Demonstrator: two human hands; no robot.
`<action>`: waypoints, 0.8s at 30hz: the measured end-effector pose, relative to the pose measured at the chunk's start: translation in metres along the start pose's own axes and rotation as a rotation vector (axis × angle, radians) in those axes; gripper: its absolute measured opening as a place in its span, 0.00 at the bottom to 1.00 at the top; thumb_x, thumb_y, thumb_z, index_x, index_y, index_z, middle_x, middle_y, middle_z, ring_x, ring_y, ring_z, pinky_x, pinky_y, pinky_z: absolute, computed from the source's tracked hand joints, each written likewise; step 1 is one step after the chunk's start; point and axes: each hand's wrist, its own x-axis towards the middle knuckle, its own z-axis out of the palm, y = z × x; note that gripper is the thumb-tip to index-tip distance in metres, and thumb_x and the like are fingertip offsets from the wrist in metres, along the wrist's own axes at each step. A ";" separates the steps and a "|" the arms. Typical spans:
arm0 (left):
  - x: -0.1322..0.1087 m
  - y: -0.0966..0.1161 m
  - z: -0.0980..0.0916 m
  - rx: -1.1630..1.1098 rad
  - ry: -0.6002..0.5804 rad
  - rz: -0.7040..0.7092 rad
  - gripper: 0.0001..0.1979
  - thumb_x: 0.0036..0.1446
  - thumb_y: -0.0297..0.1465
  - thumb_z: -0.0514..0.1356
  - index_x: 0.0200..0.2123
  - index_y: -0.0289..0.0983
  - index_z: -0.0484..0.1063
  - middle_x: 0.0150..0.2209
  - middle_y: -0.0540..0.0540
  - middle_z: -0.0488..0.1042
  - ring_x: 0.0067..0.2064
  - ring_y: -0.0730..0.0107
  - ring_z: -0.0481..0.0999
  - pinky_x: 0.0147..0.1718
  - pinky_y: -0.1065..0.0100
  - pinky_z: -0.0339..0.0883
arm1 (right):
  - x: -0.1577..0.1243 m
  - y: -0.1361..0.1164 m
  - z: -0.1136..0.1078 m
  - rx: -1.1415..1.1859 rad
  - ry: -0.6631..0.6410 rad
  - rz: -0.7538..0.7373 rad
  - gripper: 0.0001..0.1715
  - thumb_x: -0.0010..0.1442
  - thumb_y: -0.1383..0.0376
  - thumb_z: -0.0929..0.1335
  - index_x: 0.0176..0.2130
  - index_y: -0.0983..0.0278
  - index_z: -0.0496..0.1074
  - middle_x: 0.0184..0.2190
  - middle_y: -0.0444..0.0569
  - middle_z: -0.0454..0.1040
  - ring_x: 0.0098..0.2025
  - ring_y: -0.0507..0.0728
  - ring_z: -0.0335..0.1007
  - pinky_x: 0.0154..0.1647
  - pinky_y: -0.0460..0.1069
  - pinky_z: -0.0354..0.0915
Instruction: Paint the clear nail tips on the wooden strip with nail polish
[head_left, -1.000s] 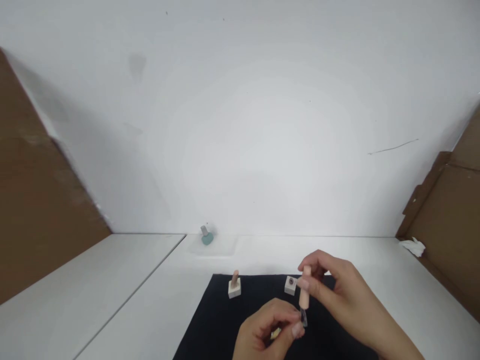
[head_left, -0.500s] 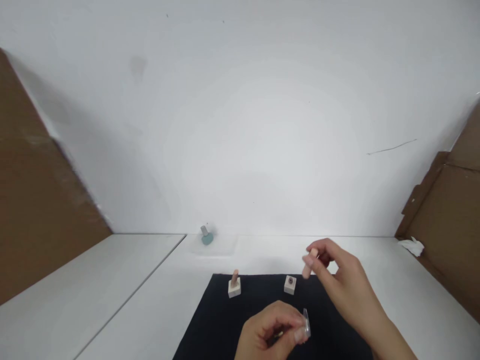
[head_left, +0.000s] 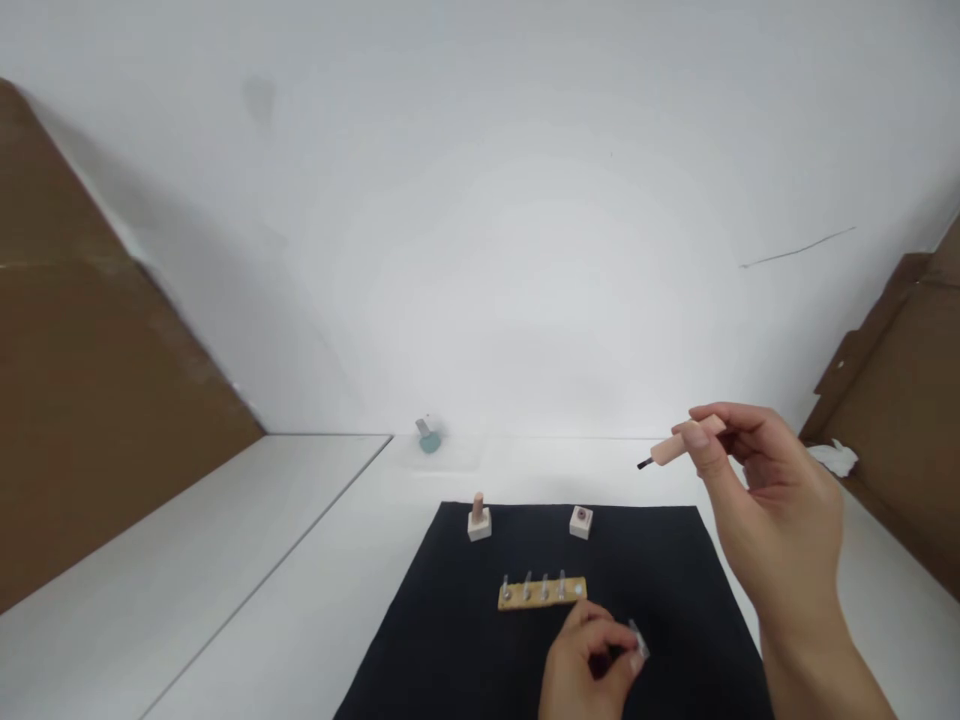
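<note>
High on the right, my right hand [head_left: 757, 480] pinches a nail polish brush [head_left: 679, 443] by its peach cap, with the dark bristles pointing left and down. My left hand [head_left: 589, 660] is closed on a small clear piece [head_left: 639, 640] that looks like a nail tip, low over the black mat. An uncapped square nail polish bottle [head_left: 580, 522] stands at the back of the mat, its dark neck showing. Just beyond my left hand lies a yellowish strip [head_left: 541, 594] bearing several upright clear pegs.
A capped nail polish bottle [head_left: 479, 520] stands at the back left of the black mat [head_left: 442, 630]. Farther back is a bluish-green bottle [head_left: 429, 437] on a clear sheet. Brown cardboard panels [head_left: 97, 380] flank the white table; a crumpled white tissue [head_left: 834, 458] lies far right.
My right hand has moved right and up, and the brush has tilted so its bristles show. My left hand has shifted right, uncovering the yellowish strip. The view has shifted slightly.
</note>
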 end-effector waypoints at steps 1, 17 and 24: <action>0.004 0.004 0.001 0.099 0.032 0.039 0.02 0.47 0.27 0.71 0.25 0.39 0.85 0.31 0.48 0.76 0.30 0.68 0.73 0.30 0.70 0.67 | -0.001 -0.001 0.000 0.004 0.016 -0.014 0.10 0.66 0.54 0.72 0.41 0.58 0.75 0.29 0.44 0.83 0.40 0.60 0.79 0.45 0.54 0.69; 0.004 0.012 -0.009 0.534 0.109 0.061 0.14 0.57 0.23 0.61 0.33 0.44 0.87 0.34 0.48 0.82 0.34 0.62 0.81 0.35 0.69 0.67 | -0.006 -0.009 -0.003 0.042 0.032 -0.055 0.08 0.67 0.56 0.73 0.41 0.57 0.76 0.29 0.44 0.83 0.36 0.60 0.80 0.46 0.57 0.72; -0.001 0.012 -0.013 0.611 0.063 0.075 0.16 0.61 0.23 0.59 0.40 0.44 0.87 0.40 0.45 0.84 0.41 0.56 0.85 0.40 0.67 0.70 | -0.006 -0.009 -0.003 0.037 0.005 -0.076 0.07 0.66 0.58 0.73 0.41 0.58 0.76 0.29 0.44 0.83 0.37 0.59 0.80 0.46 0.56 0.72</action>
